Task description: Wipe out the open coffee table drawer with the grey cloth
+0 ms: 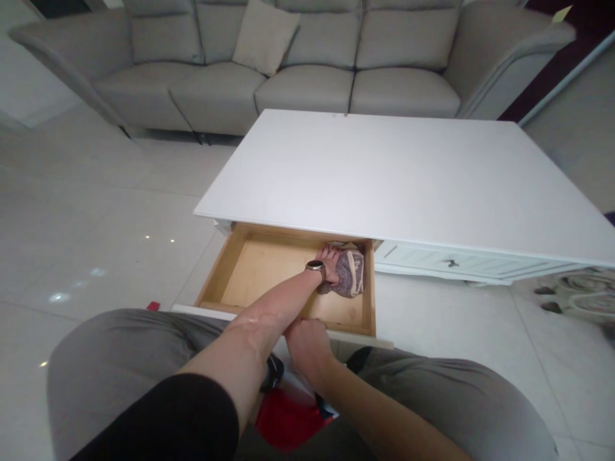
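Observation:
My left hand [329,264], with a watch [315,265] on its wrist, reaches into a pulled-out wooden drawer [269,262]. Its fingers are spread and lie on a folded purple-brown cloth [353,272] with a pale trim, in the drawer's right end. The palm side is hidden. My right hand [309,349] is closed at the drawer's white front panel [362,338], below my left forearm. Its fingertips are out of sight behind the hand. The drawer belongs to a white coffee table [384,173].
A second drawer [446,259] to the right is closed. Behind the table stands a grey sofa [307,89] with a beige cushion [266,35]. A small red piece [153,306] lies on the tiled floor. A patterned rug [586,294] is at the right. My knees flank the open drawer.

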Tool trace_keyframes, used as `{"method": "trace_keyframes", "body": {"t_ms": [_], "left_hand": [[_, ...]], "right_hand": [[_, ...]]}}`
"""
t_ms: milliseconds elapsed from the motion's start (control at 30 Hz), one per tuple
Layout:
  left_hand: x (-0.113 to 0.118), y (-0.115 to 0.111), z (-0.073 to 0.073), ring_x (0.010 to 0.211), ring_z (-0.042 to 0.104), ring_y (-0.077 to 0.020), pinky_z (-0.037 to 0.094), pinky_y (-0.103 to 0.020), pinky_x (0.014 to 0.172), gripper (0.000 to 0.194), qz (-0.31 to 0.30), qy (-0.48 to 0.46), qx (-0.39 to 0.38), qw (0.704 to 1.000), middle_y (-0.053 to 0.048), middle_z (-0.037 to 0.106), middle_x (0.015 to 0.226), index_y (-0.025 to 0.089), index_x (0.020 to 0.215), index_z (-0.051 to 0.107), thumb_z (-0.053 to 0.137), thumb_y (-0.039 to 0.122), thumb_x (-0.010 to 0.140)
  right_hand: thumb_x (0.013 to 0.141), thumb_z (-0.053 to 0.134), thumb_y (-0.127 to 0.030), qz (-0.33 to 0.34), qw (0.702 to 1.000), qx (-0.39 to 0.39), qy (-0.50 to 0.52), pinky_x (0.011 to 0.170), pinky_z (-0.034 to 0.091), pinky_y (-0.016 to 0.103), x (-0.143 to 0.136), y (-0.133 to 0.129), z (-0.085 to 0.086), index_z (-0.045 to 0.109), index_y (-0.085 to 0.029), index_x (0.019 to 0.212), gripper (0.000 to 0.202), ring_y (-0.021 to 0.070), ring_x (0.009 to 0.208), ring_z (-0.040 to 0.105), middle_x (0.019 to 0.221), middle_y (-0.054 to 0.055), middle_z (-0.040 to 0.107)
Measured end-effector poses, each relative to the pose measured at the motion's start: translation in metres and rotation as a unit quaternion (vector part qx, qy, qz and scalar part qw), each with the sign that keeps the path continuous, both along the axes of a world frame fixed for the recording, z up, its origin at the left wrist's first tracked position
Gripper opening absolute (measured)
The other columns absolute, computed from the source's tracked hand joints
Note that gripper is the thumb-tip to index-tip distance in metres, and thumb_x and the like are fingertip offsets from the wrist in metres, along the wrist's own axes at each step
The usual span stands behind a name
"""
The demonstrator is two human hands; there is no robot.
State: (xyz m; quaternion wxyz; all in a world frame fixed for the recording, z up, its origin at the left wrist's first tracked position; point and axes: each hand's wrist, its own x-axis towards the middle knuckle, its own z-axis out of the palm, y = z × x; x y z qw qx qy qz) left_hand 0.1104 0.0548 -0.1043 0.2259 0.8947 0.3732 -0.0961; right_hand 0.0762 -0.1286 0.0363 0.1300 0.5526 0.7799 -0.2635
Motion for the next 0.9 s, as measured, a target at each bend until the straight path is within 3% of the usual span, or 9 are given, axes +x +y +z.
{"method": "trace_keyframes", "body": {"t_ms": [67, 167, 333, 433, 600, 667, 767, 900], "left_hand": [[0.005, 0.002, 0.001, 0.152, 0.022, -0.0456, 0.021, -0.057, 0.125, 0.125, 0.033, 0.051, -0.007, 0.998, -0.02, 0.03, 0.167, 0.015, 0.161, 0.03, 0.088, 0.018, 0.05], [0.016, -0.009, -0.001, 0.155, -0.003, -0.0506, 0.004, -0.062, 0.127, 0.149, 0.046, 0.117, -0.021, 0.992, -0.018, 0.008, 0.173, 0.015, 0.166, 0.013, 0.09, 0.029, 0.04], [0.026, -0.044, -0.015, 0.153, -0.018, -0.0496, -0.008, -0.058, 0.127, 0.151, -0.024, 0.138, -0.017, 0.99, -0.02, -0.009, 0.171, 0.01, 0.163, 0.025, 0.093, 0.051, 0.034], [0.018, -0.063, -0.026, 0.153, -0.021, -0.0483, -0.011, -0.059, 0.125, 0.151, -0.061, 0.145, -0.024, 0.987, -0.022, -0.014, 0.17, 0.007, 0.162, 0.027, 0.091, 0.058, 0.035], [-0.006, -0.073, -0.03, 0.154, -0.021, -0.0437, -0.005, -0.056, 0.127, 0.157, -0.114, 0.133, -0.016, 0.984, -0.017, -0.018, 0.17, 0.011, 0.166, 0.006, 0.089, 0.057, 0.041], [-0.015, -0.067, -0.027, 0.155, -0.021, -0.042, -0.003, -0.055, 0.127, 0.163, -0.116, 0.134, -0.017, 0.984, -0.016, -0.017, 0.171, 0.014, 0.166, 0.001, 0.091, 0.055, 0.036], [-0.031, -0.051, -0.022, 0.156, -0.019, -0.0413, -0.001, -0.056, 0.128, 0.169, -0.097, 0.143, -0.032, 0.984, -0.014, -0.014, 0.172, 0.019, 0.166, -0.001, 0.094, 0.047, 0.029], [-0.075, -0.027, -0.017, 0.156, -0.014, -0.0445, 0.003, -0.061, 0.126, 0.171, -0.064, 0.164, -0.026, 0.984, -0.016, -0.012, 0.172, 0.022, 0.166, -0.004, 0.095, 0.043, 0.028]], "right_hand": [[0.092, 0.049, -0.005, 0.004, 1.0, 0.007, 0.002, 0.074, 0.063, 0.044, 0.0, 0.0, 0.0, 0.074, -0.012, 0.113, 0.033, 0.0298, 0.091, 0.077, 0.11, 0.021, 0.076], [0.091, 0.049, -0.004, 0.006, 1.0, -0.024, -0.006, 0.072, 0.063, 0.046, -0.002, 0.0, 0.002, 0.076, -0.012, 0.11, 0.034, 0.033, 0.092, 0.076, 0.11, 0.022, 0.077], [0.092, 0.046, -0.005, 0.013, 1.0, -0.018, 0.001, 0.084, 0.063, 0.052, -0.005, 0.001, 0.004, 0.075, -0.018, 0.123, 0.044, 0.0376, 0.112, 0.071, 0.127, 0.018, 0.072], [0.091, 0.047, -0.005, 0.027, 1.0, -0.001, -0.004, 0.086, 0.063, 0.056, -0.006, 0.0, 0.001, 0.074, -0.019, 0.126, 0.046, 0.0392, 0.116, 0.069, 0.131, 0.018, 0.07], [0.091, 0.046, -0.005, 0.013, 1.0, -0.002, -0.007, 0.08, 0.064, 0.052, -0.005, -0.001, 0.0, 0.077, -0.014, 0.117, 0.042, 0.0369, 0.103, 0.074, 0.117, 0.022, 0.075], [0.092, 0.046, -0.005, 0.008, 1.0, -0.005, 0.004, 0.077, 0.064, 0.049, -0.003, -0.001, 0.002, 0.077, -0.012, 0.112, 0.038, 0.0347, 0.096, 0.076, 0.107, 0.022, 0.077], [0.095, 0.044, -0.006, 0.004, 1.0, 0.012, 0.003, 0.075, 0.063, 0.045, -0.001, -0.002, 0.005, 0.072, -0.013, 0.116, 0.036, 0.0312, 0.093, 0.076, 0.109, 0.021, 0.076], [0.098, 0.038, -0.009, 0.006, 0.999, 0.046, -0.004, 0.072, 0.062, 0.044, 0.002, -0.005, 0.008, 0.061, -0.016, 0.124, 0.035, 0.0298, 0.095, 0.075, 0.113, 0.019, 0.071]]}}
